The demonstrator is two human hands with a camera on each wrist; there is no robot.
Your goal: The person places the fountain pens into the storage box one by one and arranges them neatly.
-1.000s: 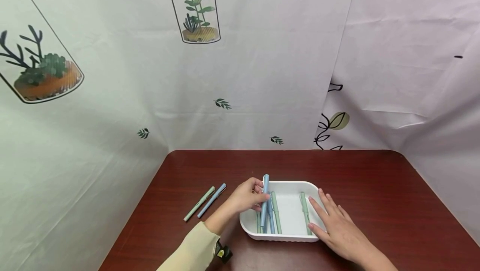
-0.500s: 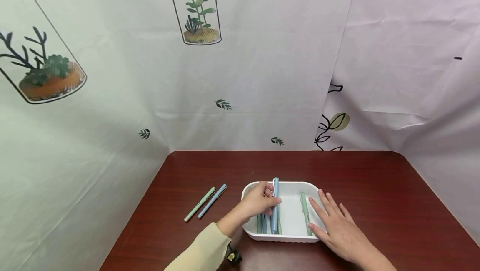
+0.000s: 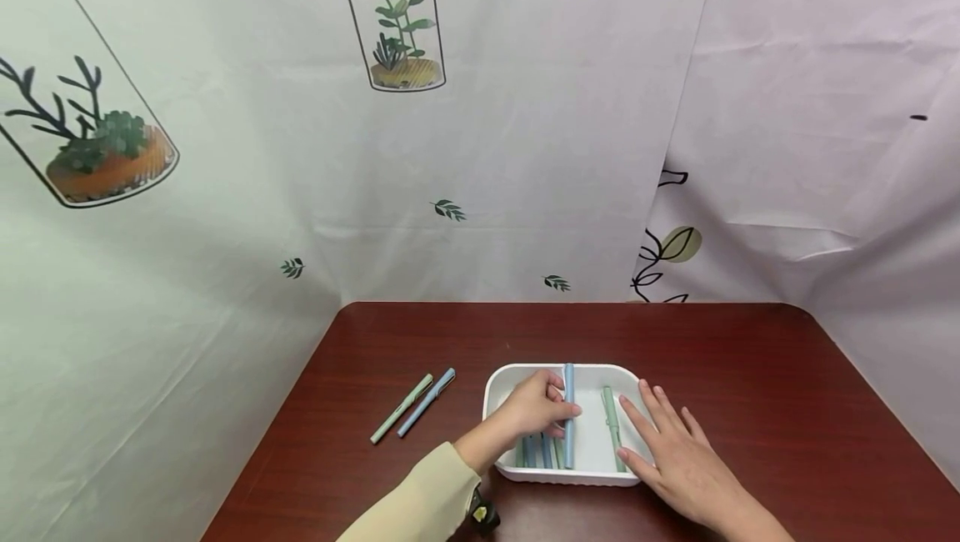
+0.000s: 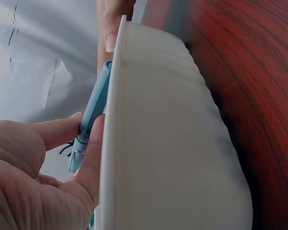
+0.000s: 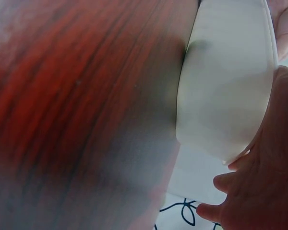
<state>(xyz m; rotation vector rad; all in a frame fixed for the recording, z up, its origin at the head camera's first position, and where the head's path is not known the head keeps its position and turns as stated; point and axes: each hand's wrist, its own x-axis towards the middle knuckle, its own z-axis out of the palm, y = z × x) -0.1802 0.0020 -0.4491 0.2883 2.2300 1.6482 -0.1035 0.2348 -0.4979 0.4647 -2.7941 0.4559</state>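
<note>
Pale-blue, slim capped pen (image 3: 569,435), pinched by the fingers of the left hand (image 3: 532,407) over the white plastic rounded tray (image 3: 570,478); right hand (image 3: 678,460) spread at its rim! Uneven release could send it rolling into the pale-green pen (image 3: 611,419).

Plant-printed cloth (image 3: 540,142) behind dark-red table (image 3: 765,383)

One left hand (image 3: 534,405), one right hand (image 3: 681,460), one white tray (image 3: 592,442) and one table (image 3: 757,367) show. One green pen (image 3: 401,409) and one blue pen (image 3: 426,403) lie left of the tray; three green pens (image 3: 611,419) and three blue pens (image 3: 568,440), several partly hidden, are in or over it.
</note>
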